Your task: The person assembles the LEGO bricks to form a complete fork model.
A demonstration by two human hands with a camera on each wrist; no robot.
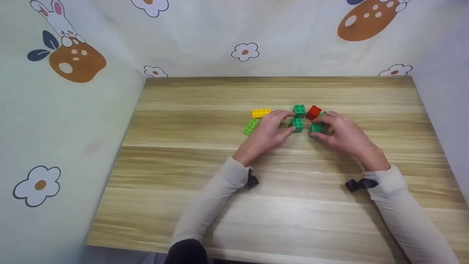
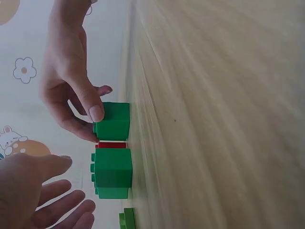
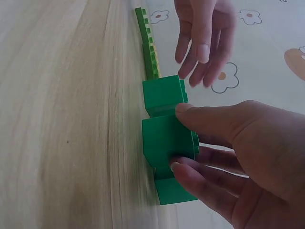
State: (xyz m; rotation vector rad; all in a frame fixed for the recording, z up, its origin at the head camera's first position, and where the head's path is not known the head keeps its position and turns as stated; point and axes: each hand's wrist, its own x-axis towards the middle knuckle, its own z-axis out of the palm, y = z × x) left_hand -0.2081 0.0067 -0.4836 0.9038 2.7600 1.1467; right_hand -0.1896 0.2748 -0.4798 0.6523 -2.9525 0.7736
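Note:
With thumb and fingers, my right hand (image 1: 342, 134) pinches a green toy brick (image 1: 316, 130) that stands on the table. The right wrist view shows the thumb on one side of this green brick (image 3: 164, 138) and fingers on the other. My left hand (image 1: 269, 130) has its fingers loosely bent beside another green brick (image 1: 297, 125); in the left wrist view a gap separates that hand (image 2: 38, 191) from the brick (image 2: 113, 168). Behind stand a third green brick (image 1: 299, 110) and a red brick (image 1: 314, 112). Another green piece (image 1: 322, 114) is mostly hidden by my right fingers.
Left of the bricks lie a flat yellow brick (image 1: 261, 113) and a flat light green brick (image 1: 251, 126), the latter close to my left hand. A wooden table (image 1: 183, 165) carries everything. A patterned cloth wall (image 1: 205, 44) rises behind the table and at its sides.

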